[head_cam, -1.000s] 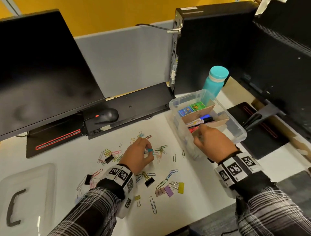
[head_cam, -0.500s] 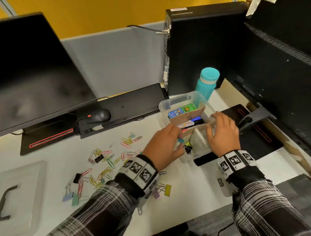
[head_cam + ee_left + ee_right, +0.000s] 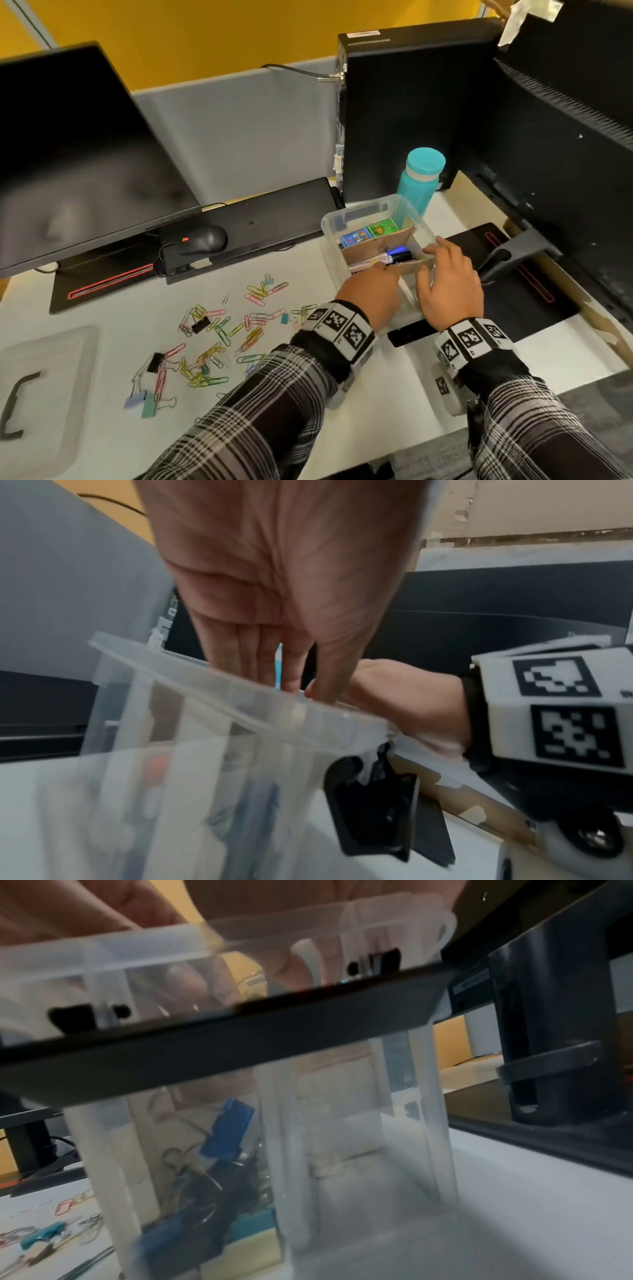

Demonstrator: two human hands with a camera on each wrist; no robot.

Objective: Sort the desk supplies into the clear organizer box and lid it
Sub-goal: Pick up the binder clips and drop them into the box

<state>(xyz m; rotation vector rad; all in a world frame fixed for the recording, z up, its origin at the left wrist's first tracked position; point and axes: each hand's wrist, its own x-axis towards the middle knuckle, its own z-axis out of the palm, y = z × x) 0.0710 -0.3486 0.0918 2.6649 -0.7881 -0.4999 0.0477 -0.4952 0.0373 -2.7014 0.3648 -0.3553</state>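
The clear organizer box (image 3: 329, 219) stands on the white desk with cardboard dividers, markers (image 3: 394, 257) and small coloured packs inside. My left hand (image 3: 372, 290) hangs over its near compartment with fingers pointing down. In the left wrist view, that left hand (image 3: 298, 685) pinches a light blue binder clip (image 3: 279, 664) just above the box rim (image 3: 205, 674). My right hand (image 3: 445, 275) grips the box's near right wall, fingers curled over the rim. Blue and black binder clips (image 3: 229, 1131) lie piled in the near compartment. Many loose clips (image 3: 219, 337) lie scattered to the left.
The box lid (image 3: 51, 359) with its dark handle lies at the desk's far left. A teal bottle (image 3: 419, 181) stands right behind the box, beside a black computer tower (image 3: 404, 120). A mouse (image 3: 205, 238), keyboard and two monitors ring the work area.
My left hand carried the blue clip from the scattered pile rightward to over the box's near compartment. My right hand shifted from the box's near side to its right wall.
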